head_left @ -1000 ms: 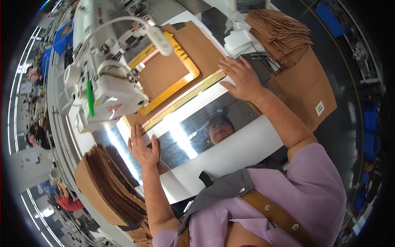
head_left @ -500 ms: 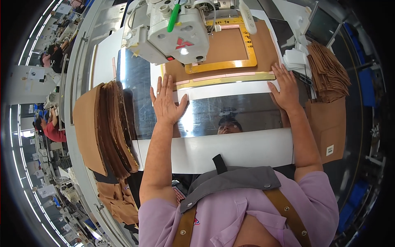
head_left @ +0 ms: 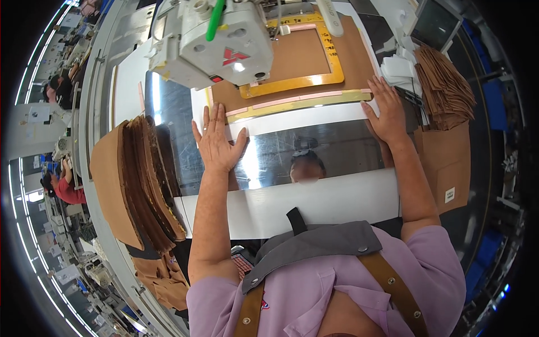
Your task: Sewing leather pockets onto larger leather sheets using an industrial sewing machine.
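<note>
My left hand (head_left: 218, 145) lies flat with its fingers spread on the left end of a white board (head_left: 303, 115), its fingertips by the near left corner of a brown panel (head_left: 359, 53). At the board's right end my right hand (head_left: 388, 115) also rests flat and open, fingers pointing away from me. Neither hand grips anything. The brown panel lies on the board, with a yellow rectangular frame (head_left: 336, 66) on top and yellow and pink strips (head_left: 297, 103) along its near edge. A white sewing machine head (head_left: 219, 56) hides the panel's far left part.
Shiny metal plate (head_left: 331, 149) spans the table between my forearms. A stack of brown panels (head_left: 109, 180) stands at the left. On the right are a pile of brown pieces (head_left: 443, 84), white pieces (head_left: 400, 72) and a monitor (head_left: 435, 25). Other people work far left.
The whole view has shifted slightly left. Both hands keep their flat, spread pose at the same ends of the white board; nothing was taken hold of or let go.
</note>
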Tool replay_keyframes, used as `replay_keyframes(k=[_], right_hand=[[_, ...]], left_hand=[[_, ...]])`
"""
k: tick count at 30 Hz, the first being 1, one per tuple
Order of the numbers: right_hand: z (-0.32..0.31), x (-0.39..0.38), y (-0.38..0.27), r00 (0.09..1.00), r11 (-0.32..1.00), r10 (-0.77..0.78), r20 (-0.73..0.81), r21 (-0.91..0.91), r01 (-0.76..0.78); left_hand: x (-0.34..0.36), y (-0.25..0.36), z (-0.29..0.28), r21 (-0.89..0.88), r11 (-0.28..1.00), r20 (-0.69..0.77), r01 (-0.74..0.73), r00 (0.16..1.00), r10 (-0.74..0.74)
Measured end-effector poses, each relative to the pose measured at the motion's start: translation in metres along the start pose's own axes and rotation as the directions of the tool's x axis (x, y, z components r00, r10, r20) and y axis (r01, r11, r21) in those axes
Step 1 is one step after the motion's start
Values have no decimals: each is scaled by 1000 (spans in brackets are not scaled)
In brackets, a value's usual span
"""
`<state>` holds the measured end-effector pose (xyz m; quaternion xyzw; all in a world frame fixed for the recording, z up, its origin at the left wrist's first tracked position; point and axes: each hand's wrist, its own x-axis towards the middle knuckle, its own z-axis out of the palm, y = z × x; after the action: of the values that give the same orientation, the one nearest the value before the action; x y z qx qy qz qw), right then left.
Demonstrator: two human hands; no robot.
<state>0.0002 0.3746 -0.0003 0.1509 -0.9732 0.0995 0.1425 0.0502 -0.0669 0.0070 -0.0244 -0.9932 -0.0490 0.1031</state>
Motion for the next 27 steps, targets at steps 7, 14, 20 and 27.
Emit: replay_keyframes(k=[7,14,20,27], right_hand=[[0,0,-4,1000,999,10,-11,31,-10],[1,-1,-1,1000,1000,10,0,21,-10],[-6,0,-6,994,998,0,-110,58,7],[-1,-4,-4,1000,999,26,-6,41,-26]], left_hand=[[-1,-3,0,17,1000,30,1,1000,-1],[0,0,0,14,1000,36,-5,999,5],[-1,-3,1,-1,1000,21,-7,1000,7],[0,-3,1,-15,1000,30,-18,999,18]])
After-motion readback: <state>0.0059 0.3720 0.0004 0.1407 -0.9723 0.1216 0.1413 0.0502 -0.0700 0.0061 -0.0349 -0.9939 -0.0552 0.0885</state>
